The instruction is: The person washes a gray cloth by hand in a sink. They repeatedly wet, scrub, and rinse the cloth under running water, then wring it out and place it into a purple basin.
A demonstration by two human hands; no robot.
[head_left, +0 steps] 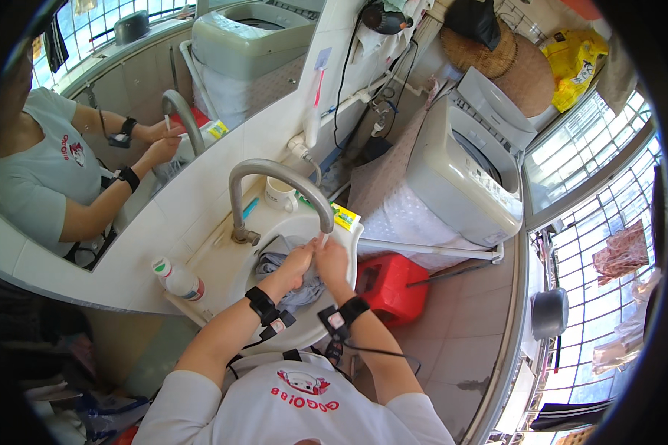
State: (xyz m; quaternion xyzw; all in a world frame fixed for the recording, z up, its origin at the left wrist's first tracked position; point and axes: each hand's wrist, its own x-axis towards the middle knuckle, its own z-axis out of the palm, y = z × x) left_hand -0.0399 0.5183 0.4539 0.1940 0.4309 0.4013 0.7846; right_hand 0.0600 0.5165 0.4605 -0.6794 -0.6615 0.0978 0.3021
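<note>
My left hand and my right hand meet fingertip to fingertip just under the spout of a curved metal faucet. A pale streak, which looks like running water, comes down from the spout between them. Whether the fingers pinch anything small is hidden. Beneath the hands, bunched grey cloth lies in the white washbasin. Each wrist wears a black strap with a small device on it.
On the basin ledge are a white mug, a yellow-green toothpaste box and a white bottle. A red plastic container stands right of the basin, below a washing machine. A mirror hangs at left.
</note>
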